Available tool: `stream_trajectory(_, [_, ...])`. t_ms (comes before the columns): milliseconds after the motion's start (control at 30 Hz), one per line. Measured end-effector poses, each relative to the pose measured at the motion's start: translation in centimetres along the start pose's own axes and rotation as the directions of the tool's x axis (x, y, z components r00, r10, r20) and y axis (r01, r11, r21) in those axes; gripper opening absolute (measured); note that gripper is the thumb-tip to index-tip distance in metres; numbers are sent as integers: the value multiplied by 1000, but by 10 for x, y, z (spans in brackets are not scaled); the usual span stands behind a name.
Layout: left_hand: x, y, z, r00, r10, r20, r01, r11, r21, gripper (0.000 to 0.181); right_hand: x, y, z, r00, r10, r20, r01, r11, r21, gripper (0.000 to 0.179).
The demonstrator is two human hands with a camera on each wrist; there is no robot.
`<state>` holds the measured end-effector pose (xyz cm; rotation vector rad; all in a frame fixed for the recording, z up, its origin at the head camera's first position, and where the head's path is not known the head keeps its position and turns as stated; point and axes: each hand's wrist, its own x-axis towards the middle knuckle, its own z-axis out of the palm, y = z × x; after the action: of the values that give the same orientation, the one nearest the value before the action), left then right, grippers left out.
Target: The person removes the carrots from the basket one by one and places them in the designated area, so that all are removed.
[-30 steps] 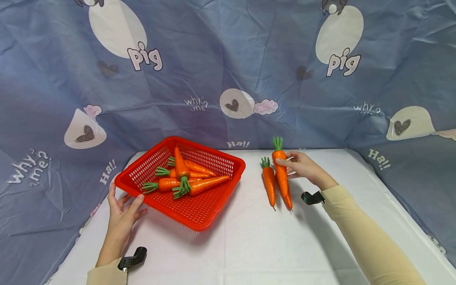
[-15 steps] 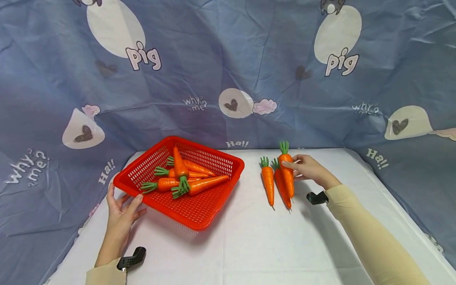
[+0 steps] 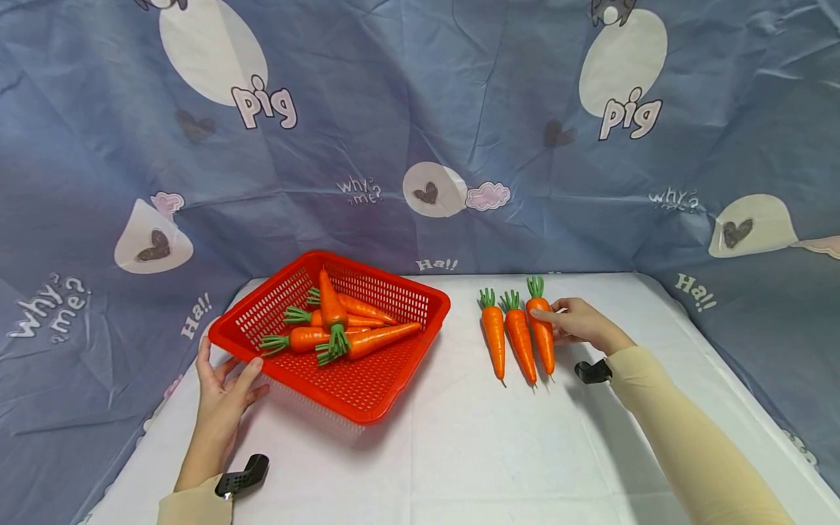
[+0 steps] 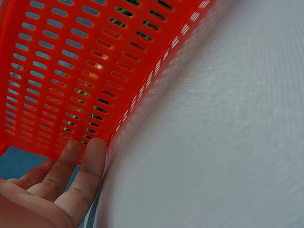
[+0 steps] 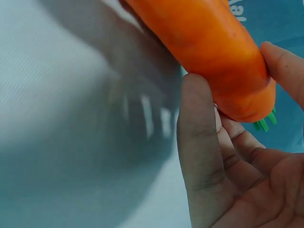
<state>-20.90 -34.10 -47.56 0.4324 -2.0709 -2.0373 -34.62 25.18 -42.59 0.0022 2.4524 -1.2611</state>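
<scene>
An orange carrot with a green top is pinched by my right hand; the thumb lies across its upper part. The right wrist view shows this carrot close up between thumb and fingers. Two similar carrots, a middle one and a left one, lie side by side to its left, tops away from me. My left hand touches the near left corner of a red plastic basket. In the left wrist view, fairly straight fingers rest against the basket's slotted outer wall.
Several carrots lie inside the basket, one across the others. A white cloth covers the table. Behind it hangs a blue printed curtain, which also runs along both sides.
My right hand has moved the carrot right and toward me, from over the middle carrot to a spot beside it on the cloth. The left hand and basket stay put.
</scene>
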Motion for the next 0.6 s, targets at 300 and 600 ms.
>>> stream_trajectory(300, [1,0,-1,1000,-3,6,3,1000,3,105,2,5,5,1000,28,3,-28,999,-33,72])
stream_trajectory(600, [0,0,-1,1000,5,11,-5,1000,-6,106,6,10,7,997,77,-7,-78,993,-85,71])
